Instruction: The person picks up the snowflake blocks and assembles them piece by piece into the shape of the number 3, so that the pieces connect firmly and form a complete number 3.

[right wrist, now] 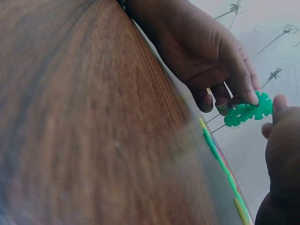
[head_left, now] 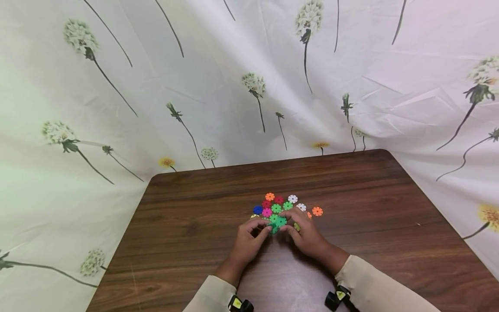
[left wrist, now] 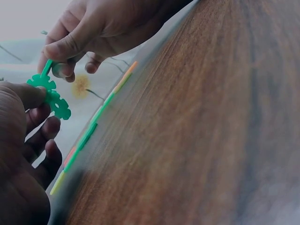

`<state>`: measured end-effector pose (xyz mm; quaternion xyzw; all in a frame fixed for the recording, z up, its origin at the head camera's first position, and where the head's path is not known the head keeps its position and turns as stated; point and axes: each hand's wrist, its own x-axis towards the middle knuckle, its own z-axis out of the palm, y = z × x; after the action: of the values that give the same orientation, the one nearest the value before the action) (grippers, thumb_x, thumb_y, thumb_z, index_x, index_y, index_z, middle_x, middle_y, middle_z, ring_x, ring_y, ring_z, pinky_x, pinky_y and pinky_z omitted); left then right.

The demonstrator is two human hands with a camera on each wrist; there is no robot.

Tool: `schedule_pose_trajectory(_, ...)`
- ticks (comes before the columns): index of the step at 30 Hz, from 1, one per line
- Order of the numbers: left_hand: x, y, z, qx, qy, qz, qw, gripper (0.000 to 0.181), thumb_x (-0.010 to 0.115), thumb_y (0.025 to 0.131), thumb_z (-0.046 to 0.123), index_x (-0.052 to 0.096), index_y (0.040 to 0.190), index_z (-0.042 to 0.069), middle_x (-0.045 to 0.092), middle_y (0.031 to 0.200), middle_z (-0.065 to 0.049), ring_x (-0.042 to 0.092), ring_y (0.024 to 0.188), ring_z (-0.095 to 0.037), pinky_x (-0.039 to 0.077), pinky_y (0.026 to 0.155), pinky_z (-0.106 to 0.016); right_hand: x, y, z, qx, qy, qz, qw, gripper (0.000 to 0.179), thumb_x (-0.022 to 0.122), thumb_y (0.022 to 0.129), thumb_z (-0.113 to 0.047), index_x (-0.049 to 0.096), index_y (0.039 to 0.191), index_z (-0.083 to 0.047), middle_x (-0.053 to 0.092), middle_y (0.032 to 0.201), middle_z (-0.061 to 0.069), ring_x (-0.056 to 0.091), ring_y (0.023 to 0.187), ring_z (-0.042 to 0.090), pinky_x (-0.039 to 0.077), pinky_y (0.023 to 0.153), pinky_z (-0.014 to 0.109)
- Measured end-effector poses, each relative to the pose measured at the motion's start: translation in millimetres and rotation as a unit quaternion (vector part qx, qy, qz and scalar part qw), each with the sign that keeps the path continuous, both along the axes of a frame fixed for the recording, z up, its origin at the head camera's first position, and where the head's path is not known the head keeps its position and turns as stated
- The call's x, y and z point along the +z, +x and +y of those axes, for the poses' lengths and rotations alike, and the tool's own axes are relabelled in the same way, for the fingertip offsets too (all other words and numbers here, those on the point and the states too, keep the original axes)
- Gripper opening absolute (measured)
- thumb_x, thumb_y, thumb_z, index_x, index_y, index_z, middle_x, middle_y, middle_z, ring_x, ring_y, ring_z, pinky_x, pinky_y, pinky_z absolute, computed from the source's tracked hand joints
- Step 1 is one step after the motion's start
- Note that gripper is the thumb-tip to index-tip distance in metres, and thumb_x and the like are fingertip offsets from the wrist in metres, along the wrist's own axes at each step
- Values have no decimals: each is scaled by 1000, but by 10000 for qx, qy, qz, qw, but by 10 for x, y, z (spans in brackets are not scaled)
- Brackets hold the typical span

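Close over the near side of a group of flat discs, both hands hold joined green notched plastic discs (head_left: 280, 221). The left hand (head_left: 248, 242) pinches them from the left, its thumb pressed on a disc (left wrist: 60, 105) in the left wrist view. From the other side the right hand (head_left: 308, 236) grips a green disc that stands edge-on between thumb and fingers in the left wrist view. Seen from the right wrist, the linked discs (right wrist: 243, 114) overlap each other between the two hands. The fingers partly hide where they join.
Loose notched discs lie flat beyond the hands, including a blue one (head_left: 258, 210), a pink one (head_left: 267, 212), a white one (head_left: 293, 199) and an orange one (head_left: 317, 211). They rest on a brown wooden table (head_left: 187, 203). A flower-printed cloth (head_left: 218, 108) hangs behind it.
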<state>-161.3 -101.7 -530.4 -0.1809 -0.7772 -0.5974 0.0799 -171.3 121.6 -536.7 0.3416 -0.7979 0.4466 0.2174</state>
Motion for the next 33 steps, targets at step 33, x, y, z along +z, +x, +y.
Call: schedule_pose_trajectory(33, -80, -33, -18, -200, -77, 937, 9954, 8, 78, 96, -4, 79, 94, 4, 68, 80, -9, 56, 76, -1, 51, 65, -19, -12, -4, -17, 55, -54, 95, 9999, 40, 77, 93, 8, 66, 132, 2, 69, 113, 9, 67, 101, 23, 59, 87, 37)
